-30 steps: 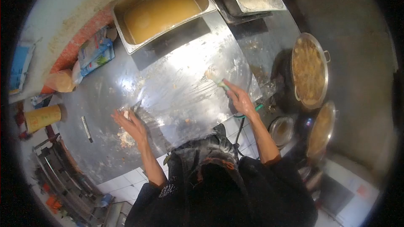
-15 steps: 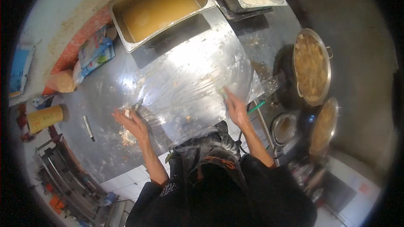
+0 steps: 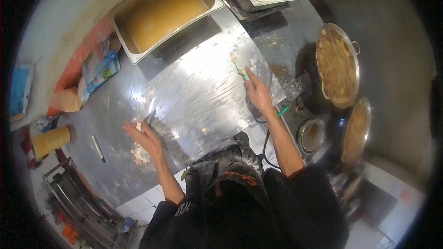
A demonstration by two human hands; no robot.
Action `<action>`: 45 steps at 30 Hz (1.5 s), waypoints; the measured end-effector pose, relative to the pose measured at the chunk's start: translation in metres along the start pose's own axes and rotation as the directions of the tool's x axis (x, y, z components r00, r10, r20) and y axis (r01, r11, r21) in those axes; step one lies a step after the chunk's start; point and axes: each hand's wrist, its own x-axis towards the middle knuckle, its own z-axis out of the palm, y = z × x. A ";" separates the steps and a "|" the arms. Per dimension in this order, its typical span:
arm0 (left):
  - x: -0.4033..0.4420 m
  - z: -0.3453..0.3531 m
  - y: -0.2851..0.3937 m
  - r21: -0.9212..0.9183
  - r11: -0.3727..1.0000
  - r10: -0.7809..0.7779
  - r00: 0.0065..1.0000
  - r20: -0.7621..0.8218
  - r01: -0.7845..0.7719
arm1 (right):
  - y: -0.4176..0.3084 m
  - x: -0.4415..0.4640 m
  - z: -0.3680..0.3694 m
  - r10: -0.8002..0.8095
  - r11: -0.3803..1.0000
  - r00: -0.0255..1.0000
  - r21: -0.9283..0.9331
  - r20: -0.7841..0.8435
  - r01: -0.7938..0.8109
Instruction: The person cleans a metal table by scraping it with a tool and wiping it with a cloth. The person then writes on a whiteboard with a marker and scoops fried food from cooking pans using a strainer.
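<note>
My right hand (image 3: pixel 258 93) is closed on the green handle of a brush-like tool (image 3: pixel 239 68), whose pale head rests on the metal table (image 3: pixel 198 97) at its right part. On the left side of the table, my left hand (image 3: pixel 145 137) has its fingers stretched out, with a whitish lump (image 3: pixel 139 127) by the thumb. Whether the lump is held or stuck there cannot be made out. Pale crumbs (image 3: pixel 140 154) lie on the metal just below that hand.
A deep metal tray (image 3: pixel 131 56) of yellowish liquid stands at the back. Wide pans (image 3: pixel 338 67) of brown food are on the right. A marker (image 3: pixel 98 148), a blue packet (image 3: pixel 104 70) and a yellow container (image 3: pixel 50 141) are on the left.
My right hand with the tool swept towards me, then away again to the right part of the table. My left hand has hardly moved. The view has shifted slightly.
</note>
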 end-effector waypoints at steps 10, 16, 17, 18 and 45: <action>0.002 -0.012 -0.014 0.025 0.998 -0.050 0.995 -0.083 0.053 | 0.004 0.023 0.007 0.049 0.995 0.991 -0.082 -0.126 -0.060; 0.001 -0.014 -0.024 0.066 0.998 -0.016 0.994 -0.110 0.024 | 0.015 0.011 0.006 0.061 0.980 0.994 -0.182 -0.091 -0.077; 0.000 -0.014 -0.023 0.044 0.999 -0.026 0.994 -0.102 0.030 | 0.024 0.007 0.008 -0.043 0.969 0.996 -0.245 -0.079 0.022; -0.002 -0.013 -0.022 0.019 0.999 -0.037 0.995 -0.095 0.039 | 0.025 0.005 0.006 -0.058 0.967 0.996 -0.253 -0.074 0.037; 0.005 -0.008 -0.035 0.084 0.996 -0.011 0.992 -0.126 0.022 | -0.035 0.042 0.017 -0.071 0.983 0.956 -0.145 0.283 0.116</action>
